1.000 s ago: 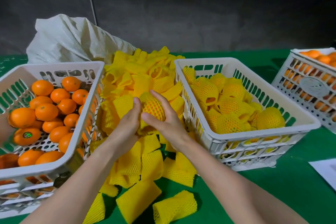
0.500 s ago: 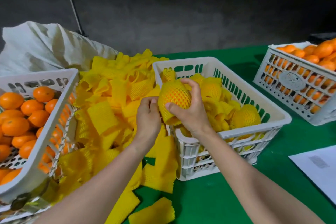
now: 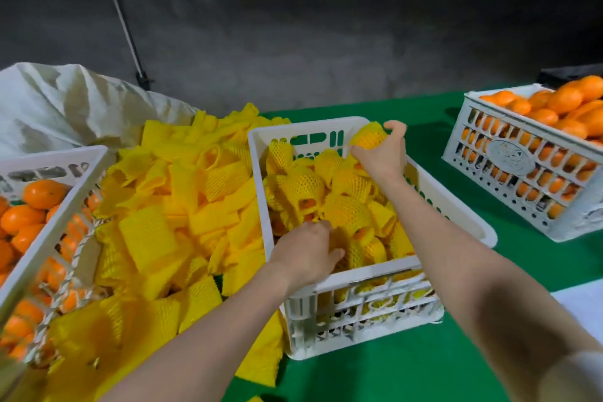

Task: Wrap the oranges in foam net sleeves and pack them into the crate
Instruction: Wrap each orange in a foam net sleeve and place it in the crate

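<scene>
Sleeved orange [image 3: 368, 138] is riding in your right hand [image 3: 382, 158], fingers curling round it from above, over the far side of the packing crate [image 3: 355, 275]. You are holding it high, I judge, to clear the heaped fruit and find a gap there. Your left hand [image 3: 306, 253] is reaching over the near rim into the wrapped oranges [image 3: 347, 212]; fingertips are buried, so grip or mere steadying cannot be told. Loose foam sleeves [image 3: 195, 202] are piling against the crate's left wall, toward the left edge of the bench [image 3: 424, 369], beside the crate of bare oranges [image 3: 55, 153]. A second full crate [image 3: 518, 170] is sitting well apart toward the far right corner. Only the heap itself is crowding the drop.
</scene>
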Demonstrator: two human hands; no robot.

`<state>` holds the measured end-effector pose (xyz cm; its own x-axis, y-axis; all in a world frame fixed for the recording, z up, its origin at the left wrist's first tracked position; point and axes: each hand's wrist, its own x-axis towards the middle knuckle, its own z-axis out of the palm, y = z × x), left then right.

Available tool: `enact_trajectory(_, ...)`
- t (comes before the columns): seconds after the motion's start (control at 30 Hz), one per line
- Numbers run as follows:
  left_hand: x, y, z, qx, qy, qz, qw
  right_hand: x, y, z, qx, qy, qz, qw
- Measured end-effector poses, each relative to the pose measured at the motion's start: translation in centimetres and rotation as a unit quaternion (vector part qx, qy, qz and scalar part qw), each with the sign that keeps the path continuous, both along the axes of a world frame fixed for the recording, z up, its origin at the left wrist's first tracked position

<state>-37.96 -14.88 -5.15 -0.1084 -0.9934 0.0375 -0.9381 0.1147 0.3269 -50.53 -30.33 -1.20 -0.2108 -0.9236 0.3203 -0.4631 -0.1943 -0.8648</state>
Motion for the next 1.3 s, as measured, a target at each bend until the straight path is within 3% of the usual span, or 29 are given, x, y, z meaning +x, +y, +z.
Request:
enact_trajectory(0.3, -0.1, 0.3, 0.5, 0.037, -0.012, 0.006, 0.999, 3.8, -6.3, -2.4, 0.069, 0.246, 0.052, 0.965)
enact_trajectory(0.47, -0.4, 0.2, 0.6, 0.057, -0.008, 0.013, 0.998, 2.5, -6.9, -1.8, 0.151, 0.356, 0.042, 0.921)
enact_trajectory(0.53, -0.4, 0.3, 0.7, 0.061, -0.002, 0.015, 0.998, 1.8, -6.9, -1.8, 0.173, 0.362, 0.029, 0.915)
enact_trajectory(0.63, -0.3, 0.3, 0.7, 0.06, 0.009, 0.013, 0.998, 1.4, -6.4, -1.9, 0.223, 0.287, 0.046, 0.93)
enact_trajectory(0.73, -0.2, 0.3, 0.8, 0.057, 0.014, 0.015, 0.998, 2.0, -5.3, -1.4, 0.255, 0.298, 0.063, 0.918)
enact_trajectory(0.87, -0.1, 0.6, 0.9, -0.001, 0.063, 0.039, 0.997, 3.9, -3.2, -0.2, 0.156, 0.312, 0.086, 0.933)
enact_trajectory(0.97, 0.6, 1.3, 1.5, -0.092, 0.223, 0.09, 0.966, 6.2, -0.5, 0.9, 0.024, 0.298, 0.118, 0.947)
enact_trajectory(1.07, 3.0, 2.5, 2.3, -0.134, 0.328, 0.124, 0.927, 9.1, 3.2, 2.3, -0.045, 0.208, 0.196, 0.957)
enact_trajectory(1.2, 9.5, 4.5, 3.9, -0.173, 0.366, 0.175, 0.897, 13.4, 8.8, 3.8, -0.124, 0.14, 0.29, 0.939)
enact_trajectory(1.3, 15.8, 6.7, 4.9, -0.175, 0.357, 0.22, 0.891, 17.8, 11.7, 3.7, -0.124, 0.167, 0.353, 0.912)
